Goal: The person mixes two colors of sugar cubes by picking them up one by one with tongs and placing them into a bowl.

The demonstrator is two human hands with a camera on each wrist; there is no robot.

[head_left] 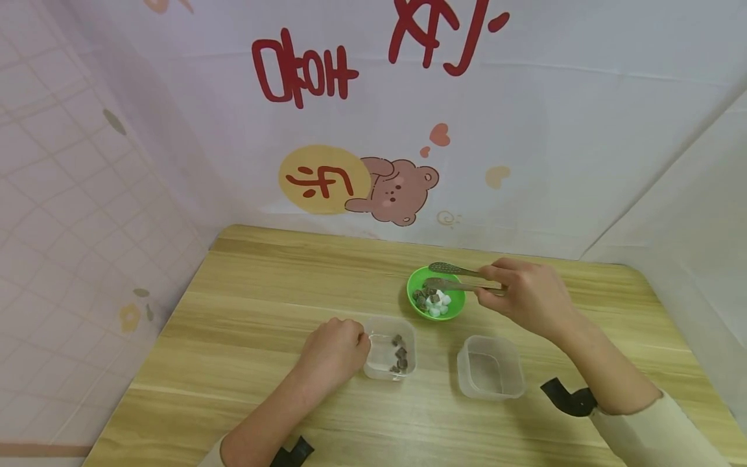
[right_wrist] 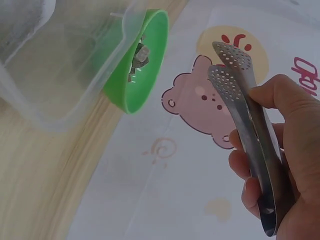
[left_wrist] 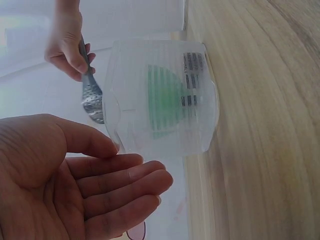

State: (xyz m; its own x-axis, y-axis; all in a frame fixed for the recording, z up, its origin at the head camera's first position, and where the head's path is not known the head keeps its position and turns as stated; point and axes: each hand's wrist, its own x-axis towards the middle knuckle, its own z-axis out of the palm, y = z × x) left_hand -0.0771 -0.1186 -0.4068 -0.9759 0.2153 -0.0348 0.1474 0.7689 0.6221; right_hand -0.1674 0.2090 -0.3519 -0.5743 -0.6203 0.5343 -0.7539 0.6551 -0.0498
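Note:
In the head view my left hand (head_left: 335, 347) is at the left edge of a clear plastic container (head_left: 376, 374) holding several brown cubes (head_left: 401, 353). The left wrist view shows the thumb and forefinger pinching a corner of its rim, the other fingers loosely extended. My right hand (head_left: 533, 295) grips metal tongs (right_wrist: 255, 135) with perforated tips. Those tips stand slightly apart with nothing visible between them, above a green bowl (head_left: 412, 305). Brown cubes (head_left: 421, 300) lie in the bowl beside white pieces (head_left: 436, 308).
A second clear plastic container (head_left: 490, 388), with nothing seen inside, stands right of the first. Behind the wooden table (head_left: 262, 292) rises a white printed wall covering (head_left: 525, 130). Black straps (head_left: 569, 397) hang at both wrists.

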